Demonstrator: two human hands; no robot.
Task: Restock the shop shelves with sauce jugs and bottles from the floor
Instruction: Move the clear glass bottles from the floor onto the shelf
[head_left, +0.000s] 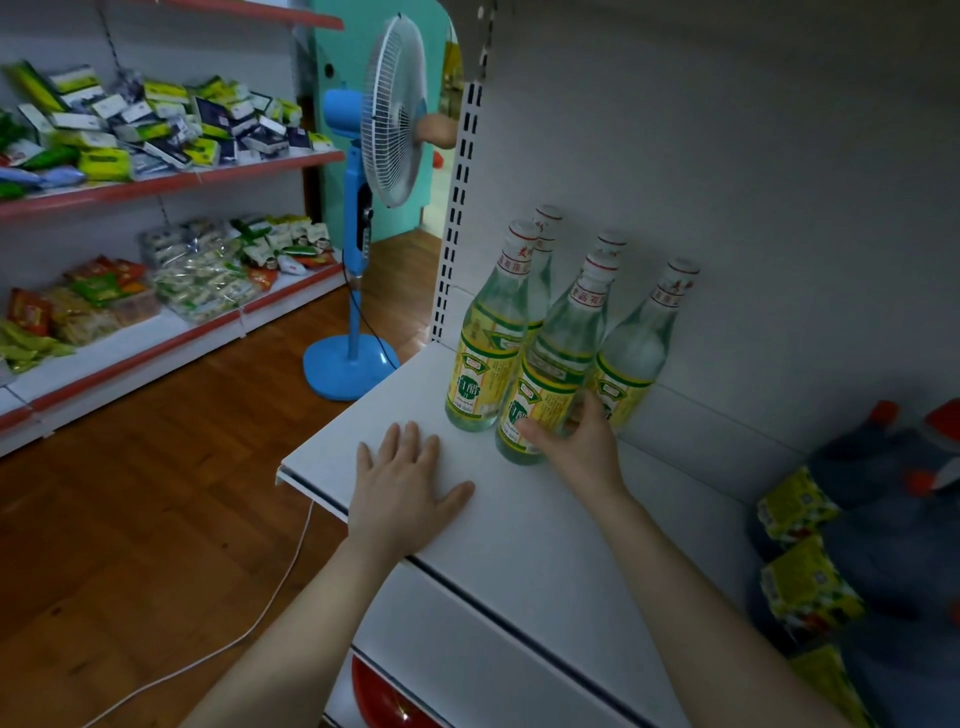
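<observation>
Several clear bottles with yellow-green labels and white caps stand grouped at the back left of a white shelf (519, 519). My right hand (576, 441) grips the base of the front bottle (550, 364), which stands upright on the shelf. Another bottle (491, 338) stands just to its left, and a third (639, 348) is behind my right hand. My left hand (405, 483) lies flat, palm down, fingers spread, on the shelf near its front edge, holding nothing.
Dark blue soft items with yellow-green tags (857, 545) fill the shelf's right side. A blue standing fan (363, 208) is on the wooden floor beyond the shelf end, and a white cable (260, 613) trails across the floor. Red-edged shelves of snack packets (156, 182) line the left wall.
</observation>
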